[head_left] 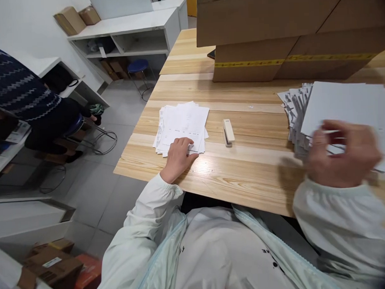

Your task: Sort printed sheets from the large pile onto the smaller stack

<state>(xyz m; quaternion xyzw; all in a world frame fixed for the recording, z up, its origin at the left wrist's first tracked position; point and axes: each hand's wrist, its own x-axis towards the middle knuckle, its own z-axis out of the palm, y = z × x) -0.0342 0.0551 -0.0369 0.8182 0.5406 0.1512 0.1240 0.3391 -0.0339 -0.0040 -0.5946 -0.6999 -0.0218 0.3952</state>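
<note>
The fingers [183, 141] of the left hand [178, 158] lie curled and close together on the near edge of a loose stack of white printed paper sheets [182, 127], pressing down on it without closing around any sheet. That stack sits on the pale striped wooden tabletop [244, 168], toward its left end. Far to the left, beyond the tabletop, another person in a dark zigzag-patterned sweater [18, 89] sits on a blue stool [74, 123] over the grey tiled floor [118, 197]. Behind them stand white shelving units [128, 33] with small brown cardboard boxes [76, 18] on top.

Just to the right of the paper stack, apart from it, a slim white stapler [228, 132] lies lengthwise on the tabletop, untouched. Behind it, at the far side, large brown cardboard boxes [286, 31] are piled, one banded with yellow tape.

Further right lies a tall fanned pile of white paper bundles [336, 101], its staggered edges facing left. The right hand [342, 154] is blurred over the near corner of this pile; its fingers look bent and partly spread at the pile's edge, but I cannot tell whether they grip a sheet.
</note>
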